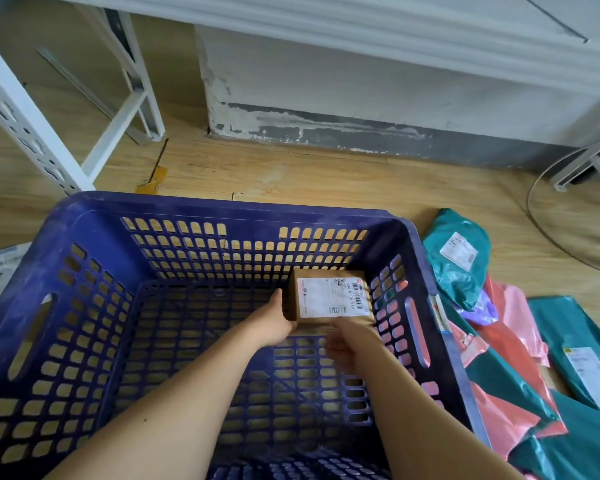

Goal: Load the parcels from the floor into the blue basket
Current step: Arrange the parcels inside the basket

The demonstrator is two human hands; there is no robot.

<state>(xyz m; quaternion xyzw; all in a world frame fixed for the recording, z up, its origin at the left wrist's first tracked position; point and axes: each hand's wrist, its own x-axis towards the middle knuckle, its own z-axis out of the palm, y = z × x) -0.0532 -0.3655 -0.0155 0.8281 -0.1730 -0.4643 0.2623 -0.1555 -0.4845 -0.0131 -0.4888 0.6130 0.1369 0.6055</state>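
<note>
The blue basket (222, 206) stands on the wooden floor right below me. In its far right corner is a small cardboard box (329, 296) with a white shipping label on top. My left hand (274, 320) grips the box's left side, thumb up along its edge. Blurred by motion, my right hand (347, 344) hovers just in front of the box's near edge with loose fingers, holding nothing. Soft parcels lie on the floor to the right of the basket: a teal bag (458, 258), pink bags (510, 327) and a flat teal parcel (582, 362).
A white parcel (4, 268) lies on the floor left of the basket. A white metal rack (32, 133) stands at the far left. A wall base (326, 98) runs behind. A round glass plate (568, 220) lies at the far right.
</note>
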